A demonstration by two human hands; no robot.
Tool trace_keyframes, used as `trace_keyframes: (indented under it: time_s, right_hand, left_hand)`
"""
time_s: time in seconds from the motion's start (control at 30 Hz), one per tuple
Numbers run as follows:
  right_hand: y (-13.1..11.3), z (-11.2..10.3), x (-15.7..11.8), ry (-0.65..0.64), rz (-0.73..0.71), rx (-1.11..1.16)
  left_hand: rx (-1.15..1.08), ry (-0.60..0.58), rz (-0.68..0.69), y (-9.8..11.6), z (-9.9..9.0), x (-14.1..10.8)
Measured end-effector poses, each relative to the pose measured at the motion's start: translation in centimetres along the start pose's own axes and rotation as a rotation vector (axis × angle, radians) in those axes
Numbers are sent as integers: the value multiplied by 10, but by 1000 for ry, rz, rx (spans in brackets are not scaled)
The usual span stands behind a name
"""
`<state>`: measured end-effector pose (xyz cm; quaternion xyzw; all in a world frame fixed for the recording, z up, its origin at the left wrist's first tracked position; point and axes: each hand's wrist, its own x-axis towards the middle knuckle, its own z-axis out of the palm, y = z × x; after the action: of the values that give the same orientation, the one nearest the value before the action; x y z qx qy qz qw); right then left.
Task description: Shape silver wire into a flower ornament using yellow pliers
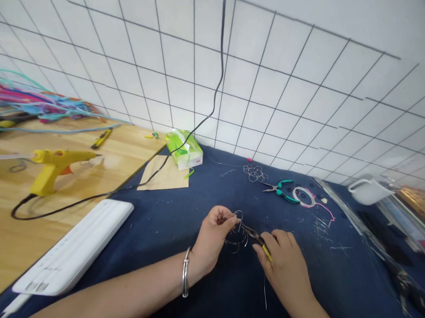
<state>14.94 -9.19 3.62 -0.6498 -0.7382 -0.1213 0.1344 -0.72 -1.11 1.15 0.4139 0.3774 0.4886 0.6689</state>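
Note:
Near the middle of the view, my left hand (216, 232) pinches a bent piece of thin silvery wire (245, 239), which curls in loops below and beside the fingertips. My right hand (286, 264) is wrapped around pliers with yellow handles (267, 252). Their dark jaws reach up and left to the wire beside my left thumb; whether they are clamped on it is too small to tell. A straight strand of wire hangs below my right hand. A silver bangle (185, 273) circles my left wrist.
On the dark blue cloth (159, 228) lie looped wire (255, 173), teal-handled pliers (283, 191), a white ring-shaped spool (303, 197) and wire scraps. A green tissue pack (184, 150) rests by the gridded wall. Leftward are a power strip (74, 247) and yellow glue gun (52, 168); rightward, a white mug (369, 191).

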Motion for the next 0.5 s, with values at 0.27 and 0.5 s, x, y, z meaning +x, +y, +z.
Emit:
trace_keyframes:
  time_s: [0.27, 0.5]
  right_hand:
    - [10, -7, -12, 15, 92, 86]
    - [23, 4, -15, -12, 95, 266]
  left_hand:
    - [20, -30, 39, 6, -7, 9]
    - [-29, -246, -71, 8, -5, 8]
